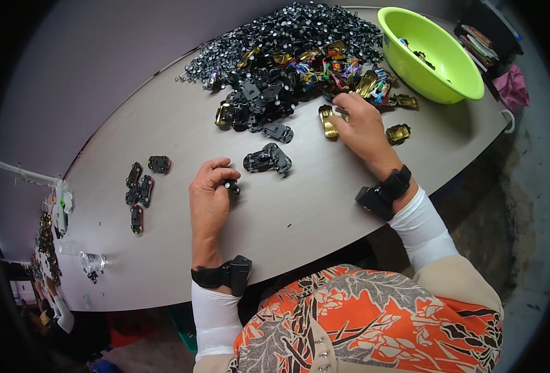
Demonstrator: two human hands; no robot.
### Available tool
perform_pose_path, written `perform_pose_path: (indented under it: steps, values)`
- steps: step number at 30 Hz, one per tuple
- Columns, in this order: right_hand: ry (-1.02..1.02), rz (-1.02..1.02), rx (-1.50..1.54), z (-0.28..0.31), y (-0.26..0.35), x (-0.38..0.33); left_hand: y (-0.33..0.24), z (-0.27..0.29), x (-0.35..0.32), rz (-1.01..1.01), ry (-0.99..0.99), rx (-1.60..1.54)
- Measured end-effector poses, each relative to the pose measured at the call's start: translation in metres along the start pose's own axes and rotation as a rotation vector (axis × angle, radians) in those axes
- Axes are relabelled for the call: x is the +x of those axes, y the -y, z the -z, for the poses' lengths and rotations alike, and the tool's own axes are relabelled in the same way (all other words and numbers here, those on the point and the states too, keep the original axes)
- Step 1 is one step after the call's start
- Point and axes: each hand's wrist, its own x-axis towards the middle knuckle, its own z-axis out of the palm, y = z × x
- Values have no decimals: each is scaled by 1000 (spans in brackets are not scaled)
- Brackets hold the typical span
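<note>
My left hand (209, 196) is closed around a small black toy car base (232, 186) with wheels, partly hidden by the fingers. My right hand (362, 124) reaches to the far side of the table. Its thumb and fingers close on a gold toy car shell (326, 122), whose right side they cover. Between the hands lie black car bases with wheels (267, 159), touching one another. Another grey-black base (278, 132) sits beyond them, at the edge of the pile. A second gold car shell (398, 133) lies to the right of my right hand.
A heap of small wheel parts (275, 37) covers the back, with black bases (256, 96) and coloured shells (349, 65) before it. A lime-green basin (436, 78) stands at far right. Several assembled-looking cars (139, 189) and a clear cup (92, 262) are leftward. Another person's arm (62, 311) shows at lower left.
</note>
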Motion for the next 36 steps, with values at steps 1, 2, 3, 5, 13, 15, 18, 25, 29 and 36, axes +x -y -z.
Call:
perform_pose_path:
  steps: [1, 2, 3, 5, 13, 15, 18, 25, 29, 36]
  values:
    - [36, 21, -65, -2, 6, 2, -1, 1, -1, 8, -6, 21]
    - [73, 43, -130, -5, 9, 4, -2, 2, -1, 13, 3, 21]
    - [103, 30, -175, -7, 11, 4, -3, 4, -1, 20, 11, 21]
    - [167, 7, -263, -11, 14, 7, -2, 7, 0, 17, 38, 6]
    - [257, 66, -14, -12, 20, 5, 3, 24, 3, 66, -126, -214]
    - [317, 52, 84, -11, 21, 4, 4, 28, 3, 203, -238, -316]
    - [327, 29, 137, -10, 21, 2, 6, 24, 3, 211, -259, -39]
    - [242, 88, -47, -25, 18, 0, 3, 10, -2, 45, -86, 434]
    - [245, 47, 118, -23, 13, 1, 4, 6, -2, 33, -166, 335]
    - [131, -107, 609, -23, 58, -6, -33, -33, -9, 267, 115, -768]
